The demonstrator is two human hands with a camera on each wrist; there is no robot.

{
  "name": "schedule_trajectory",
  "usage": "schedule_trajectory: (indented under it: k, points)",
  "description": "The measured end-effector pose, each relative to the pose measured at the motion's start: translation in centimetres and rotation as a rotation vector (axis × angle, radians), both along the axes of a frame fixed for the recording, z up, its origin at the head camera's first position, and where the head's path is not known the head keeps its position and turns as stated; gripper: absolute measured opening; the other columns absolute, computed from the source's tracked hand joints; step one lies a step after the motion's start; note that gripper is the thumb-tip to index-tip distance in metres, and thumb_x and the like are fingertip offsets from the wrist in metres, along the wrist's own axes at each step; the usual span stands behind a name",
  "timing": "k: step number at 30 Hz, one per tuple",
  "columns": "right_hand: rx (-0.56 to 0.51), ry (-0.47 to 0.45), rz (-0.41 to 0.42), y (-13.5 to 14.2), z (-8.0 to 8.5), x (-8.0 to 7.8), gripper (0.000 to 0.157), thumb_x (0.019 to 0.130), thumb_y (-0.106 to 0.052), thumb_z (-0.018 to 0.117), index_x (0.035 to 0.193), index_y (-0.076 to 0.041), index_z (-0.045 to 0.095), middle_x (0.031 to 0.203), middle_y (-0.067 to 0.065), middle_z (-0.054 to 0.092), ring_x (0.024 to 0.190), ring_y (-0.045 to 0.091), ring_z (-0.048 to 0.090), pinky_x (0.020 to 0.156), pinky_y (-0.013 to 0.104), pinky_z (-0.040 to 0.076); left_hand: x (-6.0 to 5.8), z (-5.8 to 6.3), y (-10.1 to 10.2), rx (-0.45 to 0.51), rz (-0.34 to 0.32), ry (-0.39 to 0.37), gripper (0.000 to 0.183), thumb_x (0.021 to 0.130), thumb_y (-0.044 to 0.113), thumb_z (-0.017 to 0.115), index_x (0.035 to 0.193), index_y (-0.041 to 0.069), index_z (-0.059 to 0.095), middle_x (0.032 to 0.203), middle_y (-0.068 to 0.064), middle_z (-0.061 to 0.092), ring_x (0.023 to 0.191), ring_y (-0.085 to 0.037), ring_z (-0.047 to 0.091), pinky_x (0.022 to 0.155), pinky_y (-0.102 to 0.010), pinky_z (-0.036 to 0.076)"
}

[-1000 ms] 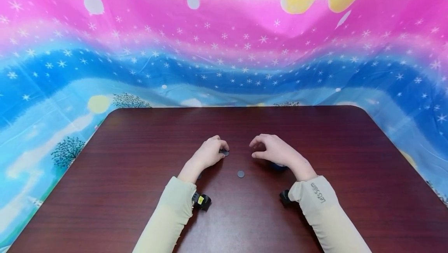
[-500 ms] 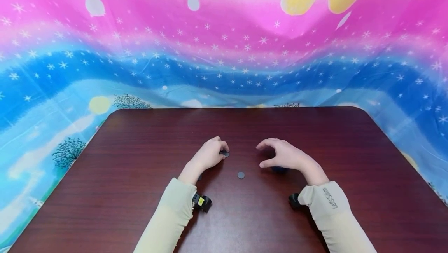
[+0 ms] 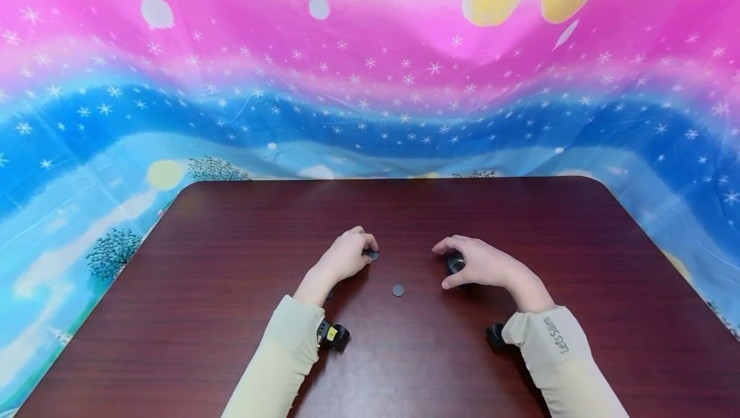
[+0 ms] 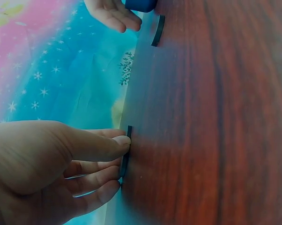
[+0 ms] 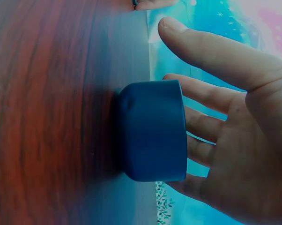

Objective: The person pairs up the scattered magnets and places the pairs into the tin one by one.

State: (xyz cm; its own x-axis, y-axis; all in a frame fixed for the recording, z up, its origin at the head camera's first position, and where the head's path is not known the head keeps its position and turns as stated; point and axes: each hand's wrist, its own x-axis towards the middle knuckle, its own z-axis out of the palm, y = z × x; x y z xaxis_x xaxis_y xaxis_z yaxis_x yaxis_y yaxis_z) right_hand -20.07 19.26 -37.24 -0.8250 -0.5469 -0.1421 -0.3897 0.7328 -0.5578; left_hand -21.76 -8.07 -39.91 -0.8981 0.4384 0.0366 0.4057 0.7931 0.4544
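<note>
My left hand (image 3: pixel 342 255) rests at the middle of the table, its thumb and fingers pinching a thin dark disc (image 3: pixel 373 255). In the left wrist view that disc (image 4: pixel 124 161) lies low against the wood, the thumb at its near edge. A second dark disc (image 3: pixel 398 291) lies flat between the hands. To the right, my right hand (image 3: pixel 488 265) is spread around a small dark blue cup (image 3: pixel 455 262), partly hidden by it. The right wrist view shows the cup (image 5: pixel 152 133) upright on the table, thumb raised and fingers loosely extended behind it.
Part of another dark disc (image 3: pixel 330 293) shows beside the left wrist. The brown wooden table (image 3: pixel 289 212) has rounded far corners. A colourful cloth (image 3: pixel 370 97) hangs behind it. Black wrist cameras jut inward from both sleeves.
My right hand has moved to the right and slightly nearer, opening wider and uncovering more of the cup. My left hand has stayed on its disc.
</note>
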Motion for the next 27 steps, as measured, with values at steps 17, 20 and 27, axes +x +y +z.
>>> schedule_trajectory:
  k: [17,20,27]
  points:
    - [0.078,-0.018,-0.010,1.1,0.1,0.2,0.060,0.073,-0.016,0.075,0.126,-0.010,0.049,0.129,0.013,0.046,0.109,0.027,0.046,0.083,0.039,0.045,-0.1,0.2,0.1,-0.009,0.000,-0.002,0.014,0.084,0.005,0.062,0.097,0.011,0.066,0.093,-0.003,0.053,0.080,-0.015,0.053,0.077,-0.029,0.046]
    - [0.080,-0.009,-0.017,1.2,0.0,0.4,0.058,0.074,-0.013,0.073,0.126,-0.011,0.049,0.129,0.013,0.046,0.109,0.027,0.046,0.083,0.039,0.045,0.0,0.2,0.1,-0.009,-0.003,-0.003,0.015,0.084,0.005,0.062,0.097,0.010,0.066,0.094,-0.003,0.053,0.080,-0.015,0.053,0.077,-0.029,0.046]
    - [0.054,0.010,-0.032,0.6,0.1,0.5,0.052,0.075,-0.016,0.073,0.122,-0.010,0.052,0.124,0.013,0.050,0.103,0.026,0.050,0.081,0.039,0.046,0.1,0.2,0.2,-0.019,0.000,-0.001,0.014,0.084,0.006,0.062,0.097,0.011,0.066,0.094,-0.003,0.053,0.080,-0.015,0.053,0.076,-0.029,0.046]
